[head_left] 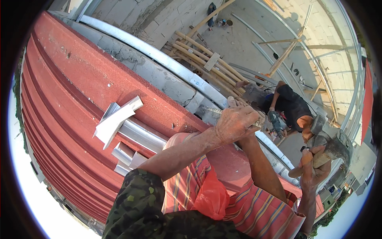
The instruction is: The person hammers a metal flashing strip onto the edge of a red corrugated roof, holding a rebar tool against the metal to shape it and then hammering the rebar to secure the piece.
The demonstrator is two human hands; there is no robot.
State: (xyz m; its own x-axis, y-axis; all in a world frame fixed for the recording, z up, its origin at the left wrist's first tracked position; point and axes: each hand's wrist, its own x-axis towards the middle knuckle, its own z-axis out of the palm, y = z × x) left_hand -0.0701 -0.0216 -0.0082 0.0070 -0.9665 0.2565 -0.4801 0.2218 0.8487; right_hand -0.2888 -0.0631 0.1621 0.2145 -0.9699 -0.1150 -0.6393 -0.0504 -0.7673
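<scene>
My left hand (236, 121) is closed around a ribbed steel rod (211, 109), just above the edge of the wall. One end of the rod points left toward the cracked grey wall top (187, 93); the fingers cover its middle. Off to the right, my right hand (316, 167) is raised and wrapped around the handle of a hammer (336, 149). The worn grey hammer head is at the top of the grip, apart from the rod. A red plastic bag (213, 195) lies on my striped shorts (254, 203), between my forearms.
Red ribbed roofing (71, 91) spreads left, with cut silver metal channels (139, 133) on it. A silver rail (151, 49) runs along the wall. Below, a co-worker (292, 103) in dark clothing holds a power drill (275, 121), near stacked bamboo poles (207, 59).
</scene>
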